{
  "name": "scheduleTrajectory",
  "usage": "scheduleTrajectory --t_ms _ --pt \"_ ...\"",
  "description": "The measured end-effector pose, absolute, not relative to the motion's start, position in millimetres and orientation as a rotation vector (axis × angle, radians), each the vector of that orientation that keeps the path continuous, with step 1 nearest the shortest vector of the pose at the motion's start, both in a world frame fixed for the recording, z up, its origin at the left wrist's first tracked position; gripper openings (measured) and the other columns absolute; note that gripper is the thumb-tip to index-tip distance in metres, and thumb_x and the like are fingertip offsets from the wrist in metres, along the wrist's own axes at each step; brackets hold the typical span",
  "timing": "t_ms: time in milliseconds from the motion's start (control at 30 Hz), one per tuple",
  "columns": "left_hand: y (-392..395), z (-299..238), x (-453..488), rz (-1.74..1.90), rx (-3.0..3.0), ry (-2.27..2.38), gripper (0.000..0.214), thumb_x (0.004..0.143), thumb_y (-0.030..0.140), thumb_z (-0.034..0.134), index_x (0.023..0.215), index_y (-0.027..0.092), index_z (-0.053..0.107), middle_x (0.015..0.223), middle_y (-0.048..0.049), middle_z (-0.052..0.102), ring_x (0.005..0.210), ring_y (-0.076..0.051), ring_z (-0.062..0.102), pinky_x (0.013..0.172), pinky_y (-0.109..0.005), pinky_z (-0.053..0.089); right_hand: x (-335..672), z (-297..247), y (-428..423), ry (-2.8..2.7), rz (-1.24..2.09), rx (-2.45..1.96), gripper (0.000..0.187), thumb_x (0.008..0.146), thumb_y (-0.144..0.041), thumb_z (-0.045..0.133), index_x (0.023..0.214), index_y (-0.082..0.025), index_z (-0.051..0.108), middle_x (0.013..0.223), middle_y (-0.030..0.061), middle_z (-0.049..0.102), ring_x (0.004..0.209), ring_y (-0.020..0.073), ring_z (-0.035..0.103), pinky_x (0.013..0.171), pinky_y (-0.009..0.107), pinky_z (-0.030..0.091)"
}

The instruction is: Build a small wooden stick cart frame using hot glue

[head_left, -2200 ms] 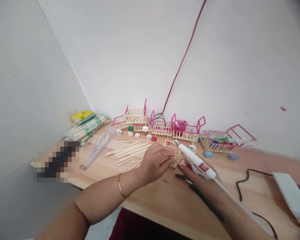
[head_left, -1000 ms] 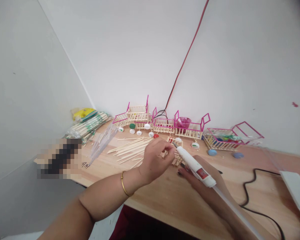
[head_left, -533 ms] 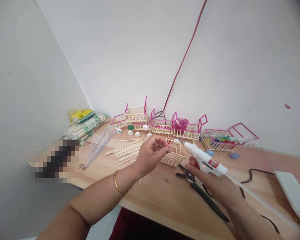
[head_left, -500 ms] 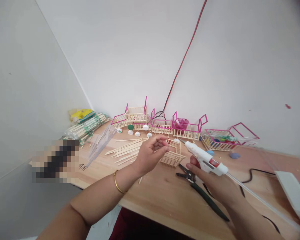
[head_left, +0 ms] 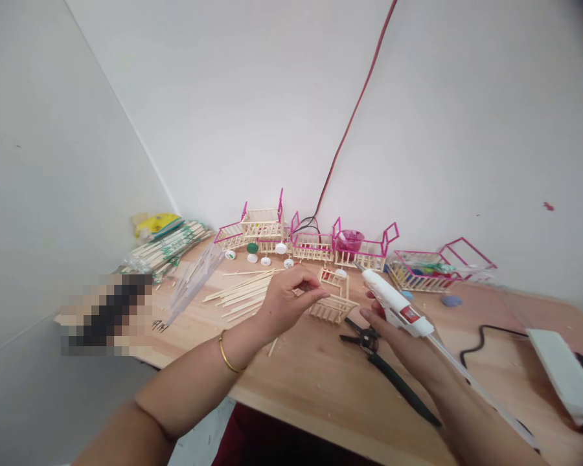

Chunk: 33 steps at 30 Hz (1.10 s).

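Observation:
My left hand (head_left: 286, 299) hovers over the wooden table (head_left: 320, 382), fingers pinched on a thin wooden stick that points right toward a small stick frame (head_left: 334, 301) lying on the table. My right hand (head_left: 403, 343) grips a white hot glue gun (head_left: 393, 301) with a red label, its nozzle aimed up and left, just right of the frame. A clear glue stick trails from the gun's back. Black pliers (head_left: 388, 372) lie on the table below the gun.
Loose wooden sticks (head_left: 245, 290) lie left of my left hand. Pink-edged stick baskets (head_left: 315, 243) and bottle caps line the wall. Bundled sticks in plastic (head_left: 170, 249) sit far left. A black cable (head_left: 486, 336) and a white device (head_left: 563, 375) lie at the right.
The glue gun pulled back from the stick frame to the right, then tilted its nozzle upward. My left hand lifted off the frame and now pinches a stick beside it.

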<state>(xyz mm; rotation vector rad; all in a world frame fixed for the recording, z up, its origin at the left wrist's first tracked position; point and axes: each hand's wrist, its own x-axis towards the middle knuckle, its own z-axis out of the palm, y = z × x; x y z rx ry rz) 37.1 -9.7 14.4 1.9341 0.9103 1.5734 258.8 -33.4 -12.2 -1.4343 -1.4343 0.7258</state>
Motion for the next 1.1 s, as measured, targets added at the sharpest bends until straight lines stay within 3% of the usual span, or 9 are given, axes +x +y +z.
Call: scheduleTrajectory --t_ms 133,267,567,700,833,967,1100 --pt "-10.8 19.7 34.5 1.554 2.057 0.880 0.012 0.082 0.025 0.061 0.077 0.015 0.066 0.073 -0.0043 0.065 0.071 -0.013 0.058 0.066 -0.025 0.047 258.0 -8.4 -35.7 -1.460 0.723 -1.432 0.035 0.070 -0.043 0.071 0.095 -0.022 0.061 0.088 0.0028 0.066 0.077 0.0197 0.062 0.067 0.031 0.050" --pt "-9.3 17.0 34.9 1.452 1.833 0.857 0.021 0.088 0.031 0.053 0.087 0.015 0.066 0.071 -0.0033 0.064 0.065 -0.012 0.060 0.063 -0.025 0.049 256.2 -5.2 -36.3 -1.440 0.713 -1.453 0.036 0.069 -0.045 0.070 0.095 -0.021 0.062 0.083 0.0026 0.066 0.075 0.0210 0.063 0.067 0.033 0.050" --pt "-4.7 11.7 36.4 1.350 1.508 0.717 0.028 0.085 0.039 0.057 0.084 0.012 0.066 0.071 -0.0040 0.063 0.063 -0.011 0.059 0.064 -0.026 0.050 255.8 -2.0 -35.1 -1.418 0.743 -1.421 0.037 0.068 -0.047 0.069 0.094 -0.021 0.063 0.087 0.0048 0.067 0.080 0.0235 0.064 0.073 0.037 0.050" --pt "-4.8 12.9 35.4 1.349 1.437 0.690 0.020 0.078 0.032 0.066 0.083 0.013 0.059 0.069 -0.0004 0.060 0.062 -0.009 0.057 0.063 -0.025 0.048 254.5 0.8 -35.4 -1.401 0.780 -1.425 0.040 0.066 -0.049 0.070 0.093 -0.020 0.062 0.088 0.0055 0.067 0.084 0.0251 0.063 0.077 0.039 0.050" --pt "-5.2 12.6 33.9 1.397 1.422 0.621 0.019 0.088 0.032 0.052 0.078 0.017 0.045 0.061 0.0042 0.051 0.058 -0.008 0.052 0.064 -0.025 0.046 254.8 7.6 -36.3 -1.388 0.864 -1.431 0.034 0.067 -0.048 0.069 0.084 -0.020 0.061 0.086 0.0054 0.066 0.085 0.0244 0.062 0.077 0.036 0.050" --pt "-6.0 9.6 33.0 1.431 1.540 0.687 0.032 0.093 0.039 0.039 0.069 0.019 0.039 0.054 0.0063 0.040 0.052 -0.009 0.048 0.059 -0.026 0.046 259.4 7.9 -35.4 -1.422 0.919 -1.461 0.028 0.070 -0.048 0.066 0.078 -0.022 0.060 0.076 0.0016 0.063 0.073 0.0203 0.060 0.065 0.030 0.048" --pt "-8.0 8.4 30.0 1.415 1.715 0.801 0.044 0.093 0.043 0.038 0.057 0.017 0.042 0.050 0.0031 0.043 0.049 -0.009 0.046 0.056 -0.025 0.043 264.8 -1.4 -31.4 -1.386 1.013 -1.363 0.029 0.071 -0.048 0.066 0.079 -0.021 0.058 0.066 -0.0010 0.057 0.056 0.0142 0.051 0.050 0.026 0.039"
